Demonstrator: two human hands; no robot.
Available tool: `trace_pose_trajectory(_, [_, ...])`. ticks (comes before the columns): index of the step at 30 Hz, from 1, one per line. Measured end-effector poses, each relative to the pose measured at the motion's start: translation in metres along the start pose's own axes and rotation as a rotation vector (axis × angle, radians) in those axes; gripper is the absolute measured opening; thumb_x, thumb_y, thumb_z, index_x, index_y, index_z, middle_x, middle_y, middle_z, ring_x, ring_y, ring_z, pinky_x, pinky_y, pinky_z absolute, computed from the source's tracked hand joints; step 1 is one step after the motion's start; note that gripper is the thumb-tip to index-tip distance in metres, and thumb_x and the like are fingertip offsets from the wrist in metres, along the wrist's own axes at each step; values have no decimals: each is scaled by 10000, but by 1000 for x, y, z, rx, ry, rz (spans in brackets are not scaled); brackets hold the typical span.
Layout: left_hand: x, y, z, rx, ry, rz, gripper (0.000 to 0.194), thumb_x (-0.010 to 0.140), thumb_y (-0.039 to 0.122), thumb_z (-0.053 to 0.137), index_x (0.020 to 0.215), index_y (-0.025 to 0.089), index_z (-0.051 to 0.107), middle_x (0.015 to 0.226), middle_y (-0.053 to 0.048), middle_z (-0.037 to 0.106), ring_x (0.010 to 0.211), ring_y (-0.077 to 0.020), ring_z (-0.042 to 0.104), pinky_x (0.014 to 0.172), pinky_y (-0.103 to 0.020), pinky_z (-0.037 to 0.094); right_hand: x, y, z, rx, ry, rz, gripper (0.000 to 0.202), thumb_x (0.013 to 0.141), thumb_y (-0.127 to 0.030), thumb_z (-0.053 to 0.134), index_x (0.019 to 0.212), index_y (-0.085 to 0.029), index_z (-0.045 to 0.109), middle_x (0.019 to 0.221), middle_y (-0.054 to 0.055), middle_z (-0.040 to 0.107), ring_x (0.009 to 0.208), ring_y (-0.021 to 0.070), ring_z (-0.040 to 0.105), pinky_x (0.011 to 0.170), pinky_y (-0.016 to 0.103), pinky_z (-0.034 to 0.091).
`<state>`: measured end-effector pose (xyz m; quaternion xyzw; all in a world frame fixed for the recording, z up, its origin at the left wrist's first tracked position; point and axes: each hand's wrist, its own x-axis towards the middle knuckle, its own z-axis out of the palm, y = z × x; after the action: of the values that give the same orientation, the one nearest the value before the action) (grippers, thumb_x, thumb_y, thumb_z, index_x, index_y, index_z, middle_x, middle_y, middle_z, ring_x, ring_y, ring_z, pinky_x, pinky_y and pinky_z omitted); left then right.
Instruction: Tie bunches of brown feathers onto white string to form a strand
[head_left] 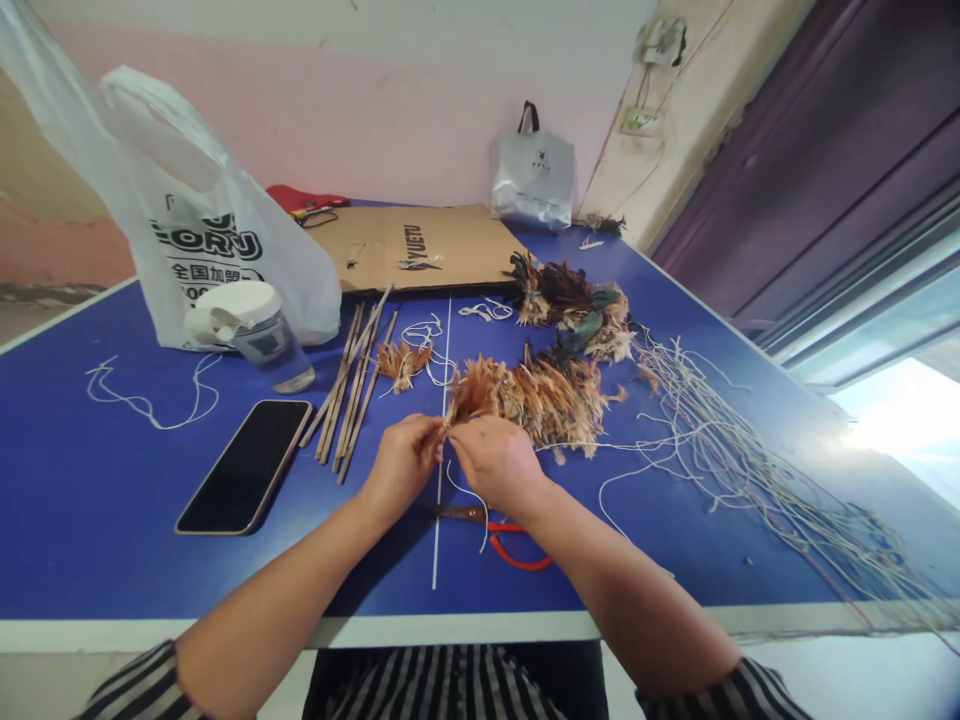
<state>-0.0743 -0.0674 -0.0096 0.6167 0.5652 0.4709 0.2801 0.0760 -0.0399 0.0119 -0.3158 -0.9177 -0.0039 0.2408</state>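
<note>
My left hand and my right hand meet above the middle of the blue table, fingers pinched together. Between the fingertips they hold the base of a small brown feather bundle, its tips pointing up. A thin white string hangs down from below the hands. Just right of the bundle lies a long row of brown and tan feathers. Red-handled scissors rest under my right wrist, partly hidden by it. Another small feather tuft lies to the left, beside loose white string.
Thin wooden sticks, a phone and a lidded plastic cup lie or stand left, before a white plastic bag. Cardboard and a silver bag are behind. Darker feathers and tangled strings lie right.
</note>
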Motion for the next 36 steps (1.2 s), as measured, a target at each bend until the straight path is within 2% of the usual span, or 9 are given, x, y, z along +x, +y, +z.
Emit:
trace_pose_trajectory(4, [-3, -3, 4, 335, -91, 115, 237, 785, 112, 440, 659, 162, 635, 627, -40, 507, 584, -136, 477, 582, -239, 350, 3, -1, -2, -153, -64, -118, 178, 826, -104, 430, 757, -138, 590, 701, 78, 569, 708, 187, 471, 643, 308, 327])
trace_pose_trajectory(8, [-2, -3, 2, 361, -274, 141, 261, 797, 129, 437, 612, 157, 618, 591, -36, 502, 569, -131, 466, 582, -238, 339, 9, 8, -6, -90, -124, -169, 179, 822, -153, 487, 705, -135, 621, 725, 80, 560, 739, 186, 457, 662, 319, 329])
trace_pose_trajectory(15, [-3, 23, -17, -60, -639, 23, 235, 805, 288, 510, 666, 160, 650, 656, -26, 549, 535, -102, 505, 553, -214, 385, 5, 43, -27, 804, -419, 129, 101, 739, -181, 582, 727, -139, 672, 669, 5, 605, 631, 104, 532, 611, 227, 400])
trace_pose_trajectory(17, [-3, 25, -17, -242, -611, -70, 259, 789, 327, 539, 627, 146, 630, 644, -18, 542, 487, -87, 497, 514, -214, 391, 5, 45, -28, 1054, -436, 238, 132, 726, -243, 593, 698, -130, 653, 641, 0, 605, 580, 97, 525, 558, 216, 401])
trace_pose_trajectory(20, [0, 21, -14, -548, -367, -221, 197, 740, 316, 612, 667, 135, 640, 584, 5, 538, 466, -73, 492, 487, -202, 398, 7, 39, -18, 1218, -230, 375, 168, 701, -293, 619, 686, -126, 621, 599, -14, 561, 533, 79, 469, 514, 206, 368])
trace_pose_trajectory(23, [5, 15, -9, -774, -73, -405, 154, 678, 265, 681, 748, 129, 659, 576, 23, 553, 469, -45, 482, 465, -158, 398, 11, 25, 0, 1162, -42, 496, 176, 723, -306, 602, 716, -130, 594, 533, -46, 475, 474, 61, 373, 471, 195, 316])
trace_pose_trajectory(25, [8, 12, -6, -851, 12, -483, 155, 643, 234, 710, 728, 117, 654, 581, 24, 564, 469, -32, 483, 456, -135, 405, 12, 17, 8, 1036, 23, 489, 162, 754, -297, 569, 723, -139, 591, 521, -49, 440, 465, 65, 344, 466, 199, 307])
trace_pose_trajectory(31, [9, 8, -4, -1027, 5, -597, 37, 669, 100, 665, 674, 92, 629, 570, 16, 569, 438, -16, 492, 444, -93, 438, 9, 5, 5, 627, 242, 140, 126, 796, -180, 491, 734, -162, 599, 832, 57, 531, 825, 155, 499, 764, 297, 405])
trace_pose_trajectory(36, [8, 8, -2, -1106, -41, -642, 75, 692, 40, 610, 745, 73, 652, 582, -2, 581, 449, -25, 527, 460, -89, 467, 9, 2, 5, 810, 265, 75, 107, 802, -139, 465, 733, -170, 541, 912, 64, 571, 884, 153, 535, 816, 323, 422])
